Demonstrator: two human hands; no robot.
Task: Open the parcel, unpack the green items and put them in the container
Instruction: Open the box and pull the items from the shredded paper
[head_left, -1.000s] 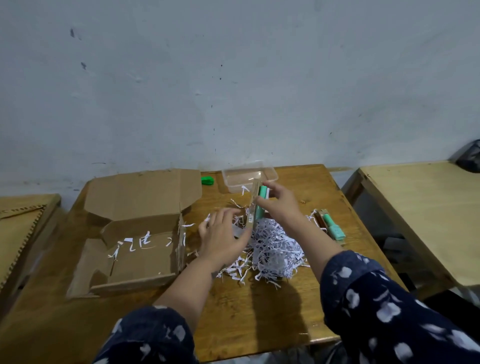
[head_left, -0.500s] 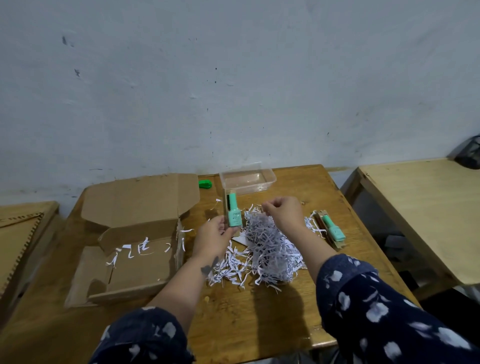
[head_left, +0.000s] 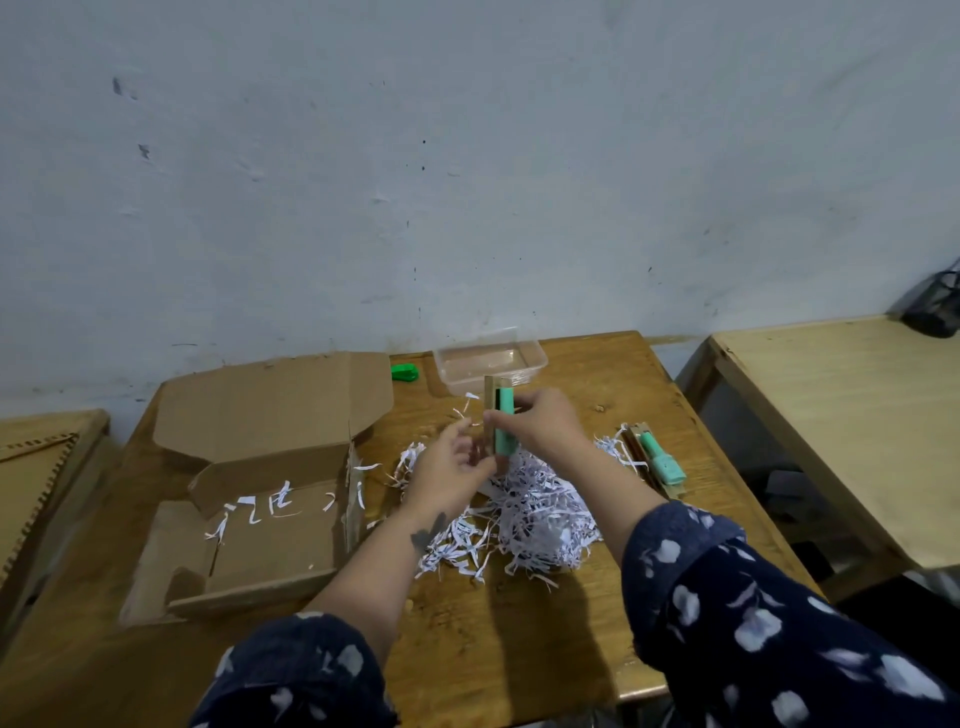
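Note:
A mint-green bottle in a brown card sleeve (head_left: 502, 422) stands upright above the pile of white paper shreds (head_left: 524, 514). My right hand (head_left: 540, 423) grips it from the right, and my left hand (head_left: 449, 470) touches its lower end from the left. A second green bottle in card packaging (head_left: 660, 460) lies on the table to the right. The clear plastic container (head_left: 491, 361) sits at the back of the table, with nothing green in it. The opened cardboard parcel (head_left: 270, 499) lies on the left with a few shreds inside.
A small bright green object (head_left: 404, 372) lies near the wall between parcel and container. The work goes on at a wooden table (head_left: 467, 623). A second table (head_left: 841, 431) stands to the right, and another wooden piece (head_left: 36, 467) to the left.
The packaged bottle was in my left hand half a second ago; now my right hand holds it upright, further right and closer to the container. The view has tilted slightly.

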